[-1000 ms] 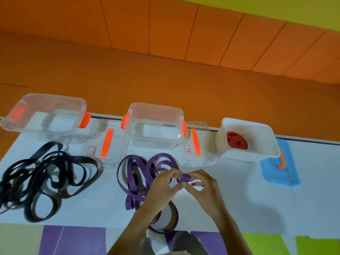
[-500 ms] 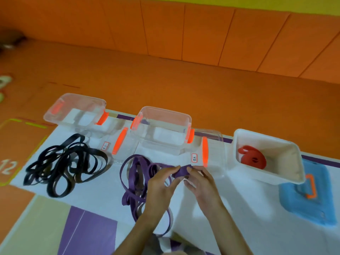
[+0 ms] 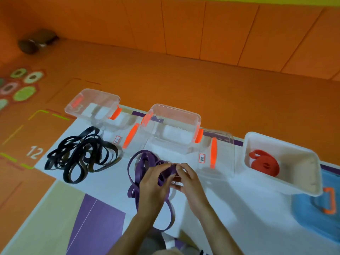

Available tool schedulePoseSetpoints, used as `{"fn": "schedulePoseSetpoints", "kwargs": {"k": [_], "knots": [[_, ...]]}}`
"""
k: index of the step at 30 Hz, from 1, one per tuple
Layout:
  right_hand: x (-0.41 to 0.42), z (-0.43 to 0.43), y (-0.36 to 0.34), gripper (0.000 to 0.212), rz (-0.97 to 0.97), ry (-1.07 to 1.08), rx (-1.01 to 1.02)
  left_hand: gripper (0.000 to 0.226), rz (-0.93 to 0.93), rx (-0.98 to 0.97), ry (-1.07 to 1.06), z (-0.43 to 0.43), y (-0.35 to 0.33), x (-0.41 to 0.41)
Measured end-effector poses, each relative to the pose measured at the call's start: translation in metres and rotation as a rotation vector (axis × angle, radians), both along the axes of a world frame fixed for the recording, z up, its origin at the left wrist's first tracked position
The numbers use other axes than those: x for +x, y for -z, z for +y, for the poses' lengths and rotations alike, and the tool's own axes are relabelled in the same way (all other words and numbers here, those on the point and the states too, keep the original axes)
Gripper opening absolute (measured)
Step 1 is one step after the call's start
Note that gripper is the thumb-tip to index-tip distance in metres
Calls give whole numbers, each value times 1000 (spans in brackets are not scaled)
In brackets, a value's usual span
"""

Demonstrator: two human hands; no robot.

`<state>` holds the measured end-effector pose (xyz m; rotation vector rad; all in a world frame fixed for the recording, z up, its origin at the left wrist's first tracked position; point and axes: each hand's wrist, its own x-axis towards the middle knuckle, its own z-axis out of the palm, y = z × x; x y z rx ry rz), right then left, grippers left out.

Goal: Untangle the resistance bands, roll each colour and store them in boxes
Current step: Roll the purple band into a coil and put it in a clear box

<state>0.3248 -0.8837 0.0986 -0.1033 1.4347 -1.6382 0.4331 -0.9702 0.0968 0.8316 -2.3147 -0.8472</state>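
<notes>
Both left hand [image 3: 152,188] and right hand [image 3: 191,183] pinch purple band [image 3: 139,170] on white sheet [image 3: 239,208], orange floor [image 3: 184,80] around; black bands [image 3: 86,142] near left edge, boxes [image 3: 174,107] along far edge.

white "12" [image 3: 34,152] on orange floor [image 3: 165,83], lid labels [image 3: 201,158] too sm. to read

purple band [image 3: 136,173], black bands [image 3: 81,155], red roll [image 3: 265,165], clear boxes [image 3: 173,129] with orange latches [image 3: 198,135], blue lid [image 3: 312,218]
</notes>
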Motion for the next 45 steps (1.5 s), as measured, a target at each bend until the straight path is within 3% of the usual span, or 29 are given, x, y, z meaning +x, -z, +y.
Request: {"fn": "schedulePoseSetpoints", "kwargs": {"k": [5,7,12,16,20,27,32,34,37,39,40,42,45], "knots": [[8,-25,4,4,306,27,96,42,-46,15,51,-30,1,1],[11,-32,3,4,316,99,129,41,-19,6,113,-44,5,2],[33,-54,-1,11,132,358,148,30,99,45,196,-68,18,1],[50,-72,-5,17,-14,554,118,34,137,120,269,-90,28,7],[62,-90,-8,17,-24,561,131,42,161,235,346,-114,25,14],[66,-112,-23,19,-171,532,-87,31,261,417,384,-149,14,24],[73,-115,-25,48,-305,564,-195,28,311,486,421,-164,12,22],[74,-112,-25,44,-185,525,-98,29,285,466,452,-165,11,19],[71,-104,-27,27,245,463,170,41,158,401,450,-157,4,12],[71,-100,-29,10,427,437,239,47,130,331,462,-148,1,7],[71,-97,-29,12,510,435,280,51,130,296,477,-143,-1,4],[73,-91,-29,20,549,499,310,60,140,284,531,-136,-5,-1],[74,-80,-31,31,411,635,214,67,185,350,628,-130,-10,-4]]}}
